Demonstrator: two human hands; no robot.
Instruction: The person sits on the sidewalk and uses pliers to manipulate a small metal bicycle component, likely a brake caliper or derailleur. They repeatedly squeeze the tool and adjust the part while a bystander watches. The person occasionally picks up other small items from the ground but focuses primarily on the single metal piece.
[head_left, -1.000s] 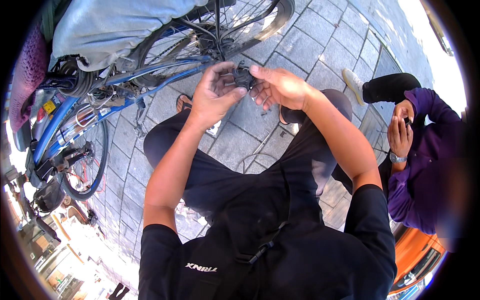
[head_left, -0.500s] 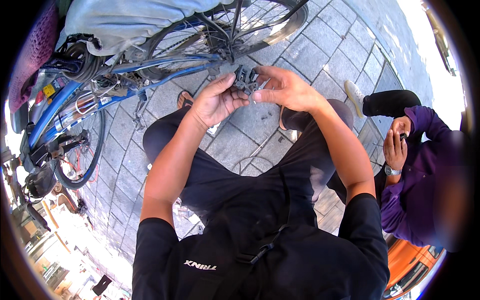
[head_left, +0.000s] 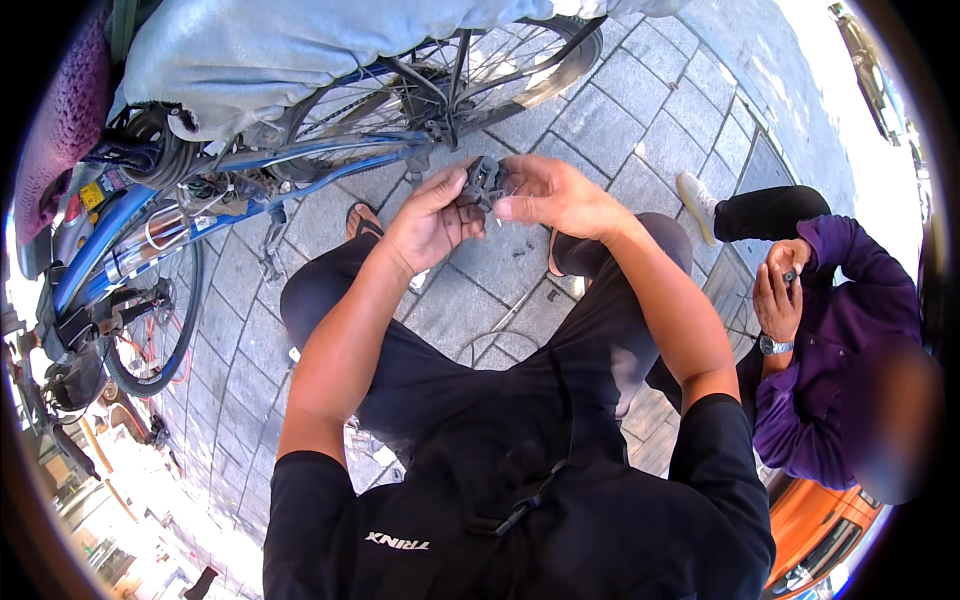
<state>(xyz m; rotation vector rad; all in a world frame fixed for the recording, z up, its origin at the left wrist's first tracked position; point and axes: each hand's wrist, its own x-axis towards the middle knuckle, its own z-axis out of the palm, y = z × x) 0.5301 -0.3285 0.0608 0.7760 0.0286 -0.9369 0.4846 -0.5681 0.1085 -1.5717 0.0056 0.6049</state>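
Note:
Between my two hands is a small dark bicycle part (head_left: 485, 186) with jointed metal pieces, held up over the paving; its exact kind is hard to make out. My right hand (head_left: 560, 200) pinches it from the right with thumb and fingers. On its other side, my left hand (head_left: 422, 222) has its thumb and curled fingers against the part's left edge. Just beyond the hands a blue bicycle (head_left: 380, 145) extends toward the left, its rear wheel (head_left: 540, 75) at the top. A light blue cloth (head_left: 280, 60) covers part of it.
At the right sits a person in a purple top (head_left: 835, 330), hands together around a small dark object. A thin cable (head_left: 510, 335) curves over the grey paving (head_left: 440, 310) between my knees. Behind that person shows an orange vehicle (head_left: 820, 530). Another bicycle wheel (head_left: 155, 330) is at left.
My hands and the part have shifted slightly, and the part appears turned. The left fingers have curled in more. The whole view has moved a little.

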